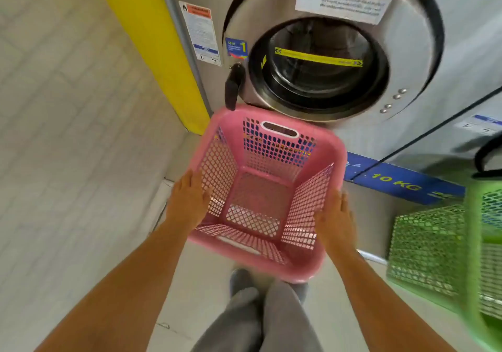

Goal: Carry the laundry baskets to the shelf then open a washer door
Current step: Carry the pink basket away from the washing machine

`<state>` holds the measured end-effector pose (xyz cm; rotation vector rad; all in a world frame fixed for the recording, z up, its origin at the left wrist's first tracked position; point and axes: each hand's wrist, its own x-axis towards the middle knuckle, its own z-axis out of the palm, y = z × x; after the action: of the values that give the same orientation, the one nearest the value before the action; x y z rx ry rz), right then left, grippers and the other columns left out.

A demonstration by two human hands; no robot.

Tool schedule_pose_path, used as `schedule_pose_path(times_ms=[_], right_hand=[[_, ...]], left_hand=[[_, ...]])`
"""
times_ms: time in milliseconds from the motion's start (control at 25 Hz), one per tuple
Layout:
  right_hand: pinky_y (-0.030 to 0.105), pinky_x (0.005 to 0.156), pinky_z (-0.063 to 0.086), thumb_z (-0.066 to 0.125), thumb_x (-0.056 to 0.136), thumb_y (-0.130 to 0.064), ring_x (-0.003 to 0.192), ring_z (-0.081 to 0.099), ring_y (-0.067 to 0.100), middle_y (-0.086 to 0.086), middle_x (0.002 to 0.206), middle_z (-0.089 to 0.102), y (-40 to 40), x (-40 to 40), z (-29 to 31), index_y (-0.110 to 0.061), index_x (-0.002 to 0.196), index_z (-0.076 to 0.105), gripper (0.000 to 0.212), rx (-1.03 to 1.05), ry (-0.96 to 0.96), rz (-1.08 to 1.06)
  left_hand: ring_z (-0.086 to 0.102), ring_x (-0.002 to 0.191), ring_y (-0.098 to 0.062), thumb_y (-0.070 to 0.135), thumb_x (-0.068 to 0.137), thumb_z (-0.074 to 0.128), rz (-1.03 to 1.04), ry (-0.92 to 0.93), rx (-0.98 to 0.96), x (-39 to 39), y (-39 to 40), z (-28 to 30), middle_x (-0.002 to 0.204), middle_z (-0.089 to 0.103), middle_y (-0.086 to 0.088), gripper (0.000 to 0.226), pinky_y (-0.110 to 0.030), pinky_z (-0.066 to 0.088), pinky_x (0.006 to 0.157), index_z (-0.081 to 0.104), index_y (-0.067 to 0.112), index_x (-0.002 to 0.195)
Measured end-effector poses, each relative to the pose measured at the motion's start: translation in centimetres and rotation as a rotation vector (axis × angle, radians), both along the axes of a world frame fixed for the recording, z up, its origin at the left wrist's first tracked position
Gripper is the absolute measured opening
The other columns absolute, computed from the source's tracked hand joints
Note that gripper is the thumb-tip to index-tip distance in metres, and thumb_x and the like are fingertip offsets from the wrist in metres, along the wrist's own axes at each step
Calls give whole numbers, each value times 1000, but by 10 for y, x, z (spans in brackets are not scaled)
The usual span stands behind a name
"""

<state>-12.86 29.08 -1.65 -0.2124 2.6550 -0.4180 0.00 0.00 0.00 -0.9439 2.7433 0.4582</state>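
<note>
An empty pink laundry basket (274,145) with mesh walls is held off the floor in front of me. My left hand (187,199) presses flat against its left side and my right hand (336,216) against its right side. Just behind the basket stands a steel washer with a round door (407,61), its glass window dark and its black handle (233,87) on the left edge. The door looks shut. A green laundry basket (434,245) sits at the right edge, partly cut off by the frame.
A yellow wall panel (152,39) runs beside the washer on the left. White tiled wall and floor fill the left side. A blue "10 KG" strip (399,182) marks the washer base. A second machine stands at the right. My legs and shoes show below the basket.
</note>
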Motion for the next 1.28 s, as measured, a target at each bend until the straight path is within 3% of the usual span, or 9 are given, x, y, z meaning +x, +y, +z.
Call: schedule_pose_path(times_ms=[240,400,600,800,960,1280], right_hand=[[53,103,36,47,94,-26,133,35,47,18,161,5,-12,-18,-33,-20,154,-2,77,-52,39,-161],[51,80,48,45,92,-16,117,53,48,13,160,14,-10,-16,-50,-33,152,-5,80,-153,32,-236],[43,70,45,45,88,-4,99,59,45,12,151,28,-10,-13,-54,-30,153,-1,84,-216,73,-246],[46,73,46,44,88,-2,99,59,47,10,152,28,-3,-17,-49,-30,153,-1,84,-210,76,-215],[49,75,47,45,88,-4,99,59,48,13,151,29,17,-5,-48,-30,153,1,83,-187,92,-228],[47,76,47,46,88,-5,103,58,46,13,146,36,41,27,-36,-34,152,1,84,-180,83,-153]], left_hand=[[23,143,-40,17,95,49,50,-7,16,-17,-21,-44,158,17,-21,65,-48,26,115,19,9,152],[23,144,-40,14,94,47,16,-47,-72,-28,-43,-62,160,12,-20,73,-52,22,116,8,23,154],[42,130,-42,16,94,49,111,23,18,-25,-44,-72,157,23,-13,76,-56,46,99,2,52,142],[45,123,-42,13,91,50,109,24,3,-14,-28,-71,155,23,-12,77,-55,48,92,11,41,150],[49,119,-39,5,87,49,105,66,19,-4,-7,-72,151,29,-10,84,-54,52,89,10,46,149],[52,115,-36,9,88,48,188,62,46,57,30,-65,147,34,-11,80,-53,55,84,10,45,148]])
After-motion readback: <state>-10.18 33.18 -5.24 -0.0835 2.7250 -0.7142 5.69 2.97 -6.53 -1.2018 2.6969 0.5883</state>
